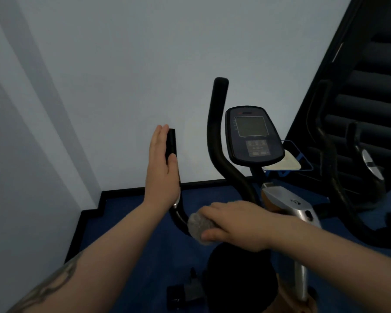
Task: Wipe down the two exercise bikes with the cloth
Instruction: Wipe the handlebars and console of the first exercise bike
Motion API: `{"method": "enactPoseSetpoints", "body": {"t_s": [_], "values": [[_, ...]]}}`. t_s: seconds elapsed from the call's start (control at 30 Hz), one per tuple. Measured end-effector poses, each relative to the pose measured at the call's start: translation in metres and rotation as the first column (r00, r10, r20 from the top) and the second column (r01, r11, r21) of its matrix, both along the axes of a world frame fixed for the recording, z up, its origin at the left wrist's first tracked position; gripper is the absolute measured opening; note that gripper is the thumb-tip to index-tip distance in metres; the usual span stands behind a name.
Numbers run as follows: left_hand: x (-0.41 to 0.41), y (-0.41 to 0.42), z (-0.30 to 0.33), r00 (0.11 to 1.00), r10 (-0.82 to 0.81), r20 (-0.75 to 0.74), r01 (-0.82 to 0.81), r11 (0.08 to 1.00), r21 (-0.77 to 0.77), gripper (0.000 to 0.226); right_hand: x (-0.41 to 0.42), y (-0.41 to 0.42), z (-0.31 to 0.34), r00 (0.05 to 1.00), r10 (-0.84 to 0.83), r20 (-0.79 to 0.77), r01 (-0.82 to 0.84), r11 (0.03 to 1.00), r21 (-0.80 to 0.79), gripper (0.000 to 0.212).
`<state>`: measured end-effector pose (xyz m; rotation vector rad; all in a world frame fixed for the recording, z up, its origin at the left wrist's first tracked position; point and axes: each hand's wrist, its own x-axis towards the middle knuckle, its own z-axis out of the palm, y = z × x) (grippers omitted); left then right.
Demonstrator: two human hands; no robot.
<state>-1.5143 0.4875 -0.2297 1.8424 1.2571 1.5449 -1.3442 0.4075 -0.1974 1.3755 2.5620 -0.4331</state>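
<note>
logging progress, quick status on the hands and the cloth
Left hand flat against left handlebar. Right hand grips grey cloth on the bar's lower bend. Nothing in the way.

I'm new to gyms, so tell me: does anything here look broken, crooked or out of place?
Nothing stands out. The left hand rests flat against the bike's left handlebar, the right hand holds the grey cloth on its lower bend, and the console looks intact.
</note>
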Motion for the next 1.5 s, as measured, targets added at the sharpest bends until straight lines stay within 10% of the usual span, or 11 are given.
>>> {"method": "enactPoseSetpoints", "body": {"t_s": [0.2, 0.47, 0.7, 0.93, 1.17, 1.5], "values": [[-0.002, 0.001, 0.002, 0.999, -0.030, 0.025, 0.030, 1.000, 0.000, 0.057, -0.042, 0.010, -0.010, 0.925, -0.256, -0.282, 0.214, 0.962, -0.169, 0.031], [-0.035, 0.021, 0.005, 0.973, -0.226, -0.037, 0.227, 0.974, 0.010, 0.057, -0.030, -0.008, 0.000, 0.962, -0.272, -0.026, 0.271, 0.962, -0.020, 0.044], [-0.045, 0.036, 0.001, 0.924, -0.383, -0.004, 0.383, 0.924, -0.001, 0.059, -0.068, -0.007, -0.012, 0.869, -0.462, -0.178, 0.469, 0.883, -0.001, 0.044], [-0.054, 0.055, 0.006, 0.898, -0.436, 0.051, 0.433, 0.899, 0.058, 0.030, -0.092, 0.023, -0.019, 0.329, -0.724, -0.606, 0.637, 0.644, -0.424, 0.044], [-0.062, 0.060, 0.010, 0.850, -0.517, 0.097, 0.515, 0.856, 0.045, 0.030, -0.125, 0.097, 0.025, 0.029, -0.498, -0.867, 0.671, 0.652, -0.352, 0.037], [-0.060, 0.053, 0.005, 0.823, -0.539, 0.180, 0.550, 0.835, -0.013, 0.039, -0.118, 0.077, 0.013, 0.464, -0.647, -0.606, 0.775, 0.627, -0.077, 0.034]]}}
